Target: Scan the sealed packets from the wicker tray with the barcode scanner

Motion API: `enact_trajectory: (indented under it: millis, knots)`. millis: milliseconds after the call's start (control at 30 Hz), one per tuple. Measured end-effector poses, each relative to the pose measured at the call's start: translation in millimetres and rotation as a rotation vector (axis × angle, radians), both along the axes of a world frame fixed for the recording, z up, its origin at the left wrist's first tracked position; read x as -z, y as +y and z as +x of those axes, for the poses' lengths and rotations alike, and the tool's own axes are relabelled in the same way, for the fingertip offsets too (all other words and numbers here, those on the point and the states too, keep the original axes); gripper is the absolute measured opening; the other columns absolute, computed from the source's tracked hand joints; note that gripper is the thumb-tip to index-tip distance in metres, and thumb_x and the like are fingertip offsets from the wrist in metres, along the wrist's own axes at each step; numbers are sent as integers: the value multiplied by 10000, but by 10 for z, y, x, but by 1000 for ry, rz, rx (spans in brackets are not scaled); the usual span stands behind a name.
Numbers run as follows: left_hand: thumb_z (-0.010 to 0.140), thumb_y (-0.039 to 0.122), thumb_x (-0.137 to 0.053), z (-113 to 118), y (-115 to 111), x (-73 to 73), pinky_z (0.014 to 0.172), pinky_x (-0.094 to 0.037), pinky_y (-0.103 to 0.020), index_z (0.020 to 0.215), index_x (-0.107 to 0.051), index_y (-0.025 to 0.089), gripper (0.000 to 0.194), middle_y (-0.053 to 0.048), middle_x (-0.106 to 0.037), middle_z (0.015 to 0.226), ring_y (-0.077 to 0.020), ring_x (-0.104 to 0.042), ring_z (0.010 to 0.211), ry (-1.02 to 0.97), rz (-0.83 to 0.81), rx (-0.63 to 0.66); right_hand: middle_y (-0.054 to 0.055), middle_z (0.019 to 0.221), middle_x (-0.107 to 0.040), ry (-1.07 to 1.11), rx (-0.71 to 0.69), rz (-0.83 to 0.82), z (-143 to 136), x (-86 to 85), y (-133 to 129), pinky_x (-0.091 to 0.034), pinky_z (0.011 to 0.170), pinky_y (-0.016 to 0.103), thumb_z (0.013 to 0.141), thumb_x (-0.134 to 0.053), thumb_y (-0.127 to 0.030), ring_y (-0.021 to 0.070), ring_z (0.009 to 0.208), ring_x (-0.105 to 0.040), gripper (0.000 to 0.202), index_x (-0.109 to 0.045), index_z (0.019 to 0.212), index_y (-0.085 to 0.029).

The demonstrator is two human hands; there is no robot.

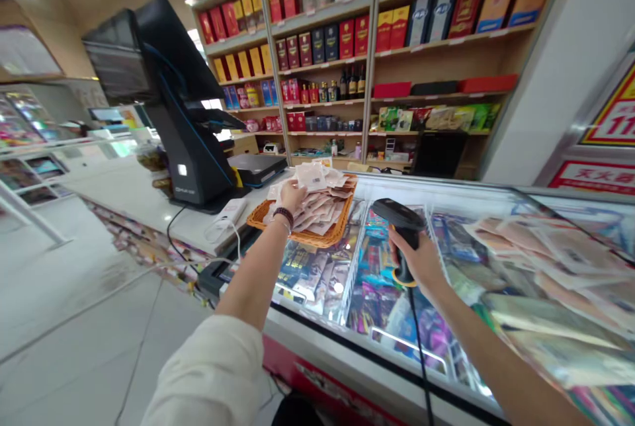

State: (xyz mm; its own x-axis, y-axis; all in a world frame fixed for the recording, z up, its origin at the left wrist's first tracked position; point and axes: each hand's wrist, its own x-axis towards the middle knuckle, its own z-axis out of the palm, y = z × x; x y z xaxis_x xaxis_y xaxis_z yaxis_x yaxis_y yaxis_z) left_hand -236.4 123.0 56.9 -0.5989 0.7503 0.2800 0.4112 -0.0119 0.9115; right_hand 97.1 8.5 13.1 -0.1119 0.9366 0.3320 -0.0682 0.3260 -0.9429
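My right hand (421,259) grips a black handheld barcode scanner (398,213) by its handle, and its cable hangs down in front of the freezer. My left hand (292,196) is at the left side of an orange wicker basket (320,239), among flat, clear-wrapped packets (320,204) heaped inside. Its fingers look closed on the edge of a whitish packet (311,176) with a small barcode label; the fingertips are partly hidden. The basket rests on the glass top of a chest freezer (411,182).
Colourful packages (380,300) lie under the freezer glass. Another pile of flat packets (560,247) is on the right. At the left, a point-of-sale terminal (186,174) stands on the counter (124,181), with a white cable nearby. Shelves of boxes and bottles line the back.
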Motion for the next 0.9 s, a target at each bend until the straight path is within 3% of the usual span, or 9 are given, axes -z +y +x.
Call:
enact_trajectory:
  millis: [133,267,433,567,700,900]
  knots:
    - [679,161,-852,1,-166,119,687,-540,-260,1053,-688,147,409,-26,-734,729,-179,-710,695,87,-152,12,-12,492,-562,-34,-7,-1,-29,53,-4,-417,415,262,777,-781,-657,122,395,-496,497,-590,663,-212]
    - [678,164,-848,-6,-415,111,697,-543,-282,869,-684,158,253,-24,-719,678,-190,-700,677,245,-274,100,-12,507,-578,-25,24,-20,-1,112,6,-424,418,268,781,-778,-664,131,401,-505,488,-606,729,-211]
    - [767,204,-776,123,-683,76,747,-550,-322,731,-627,183,154,-49,-740,710,-219,-712,734,445,-169,169,-16,516,-578,-23,26,-32,4,117,-14,-417,426,273,778,-792,-653,133,407,-501,480,-625,777,-203]
    - [817,305,-754,421,-727,141,662,-575,-309,800,-621,194,175,-18,-718,670,-196,-707,643,94,8,360,-13,517,-579,-29,-3,-9,12,85,-60,-411,427,270,789,-787,-642,132,413,-502,467,-630,757,-203]
    - [770,397,-810,809,-654,270,665,-624,-329,835,-617,192,289,-30,-743,725,-191,-727,645,-297,131,555,-8,502,-572,-43,1,-1,60,93,-88,-411,426,270,792,-777,-648,131,407,-499,479,-618,697,-206]
    - [709,423,-878,1153,-543,417,796,-663,-408,858,-648,183,364,-64,-786,866,-226,-768,781,-423,197,681,10,472,-570,-80,31,-20,163,162,-82,-434,435,281,814,-717,-688,149,403,-514,520,-583,630,-220]
